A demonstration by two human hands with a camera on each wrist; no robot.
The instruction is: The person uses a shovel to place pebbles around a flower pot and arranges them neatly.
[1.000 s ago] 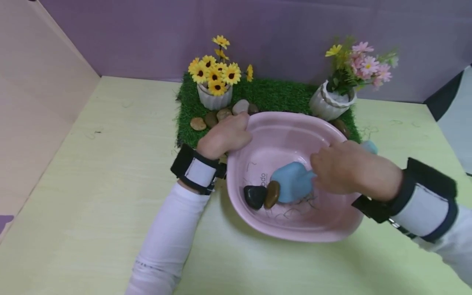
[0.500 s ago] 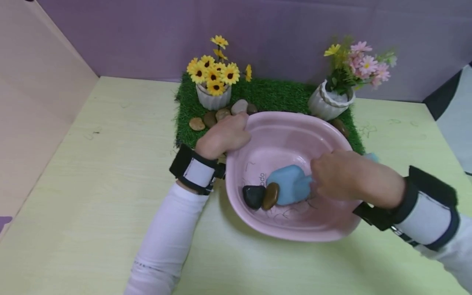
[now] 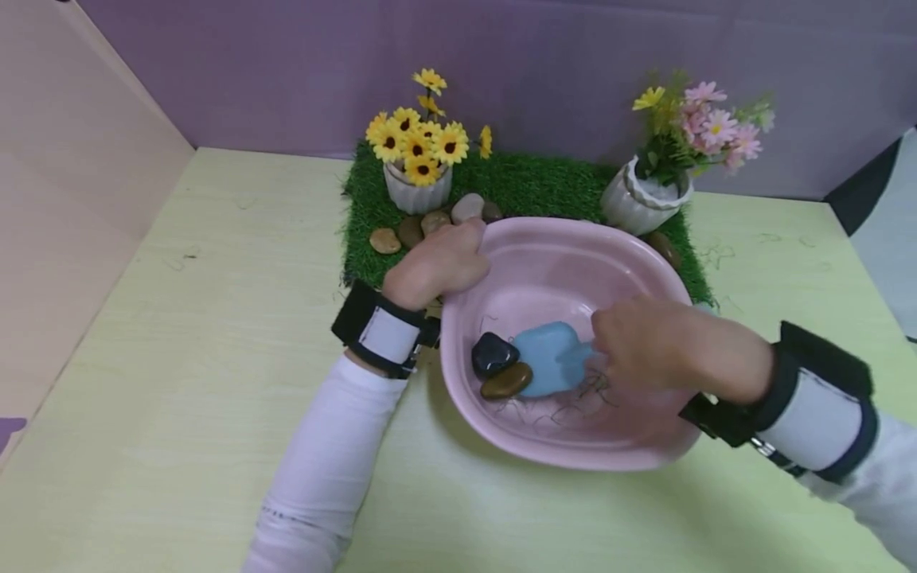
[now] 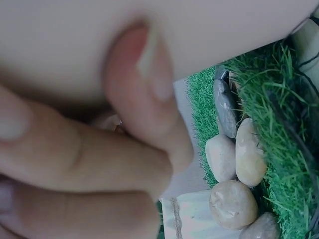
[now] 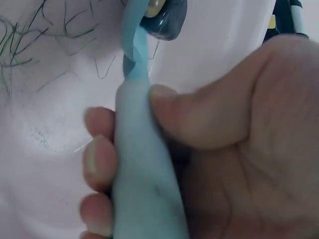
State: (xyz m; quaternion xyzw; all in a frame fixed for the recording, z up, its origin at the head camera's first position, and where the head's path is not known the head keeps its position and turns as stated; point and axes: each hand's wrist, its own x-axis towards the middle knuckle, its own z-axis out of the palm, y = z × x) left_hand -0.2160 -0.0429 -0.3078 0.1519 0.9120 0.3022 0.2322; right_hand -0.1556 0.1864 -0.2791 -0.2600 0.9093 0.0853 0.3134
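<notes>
Head view: my left hand (image 3: 435,267) curls over the rim of the basin (image 3: 544,454), steadying it. My right hand (image 3: 648,346) grips the scoop (image 3: 548,368), its blade touching the black stone (image 3: 493,354) and brown stone (image 3: 506,381) on the basin floor. Looks like the scooping step; next I'd need the blade under the stones.

Left wrist: fingers (image 4: 94,164) pressed on the rim, pebbles (image 4: 232,204) on turf (image 4: 279,119) behind; head view can't show that contact.

Right wrist: thumb and fingers (image 5: 99,159) wrapped round the handle, grass strands loose in the basin.
</notes>
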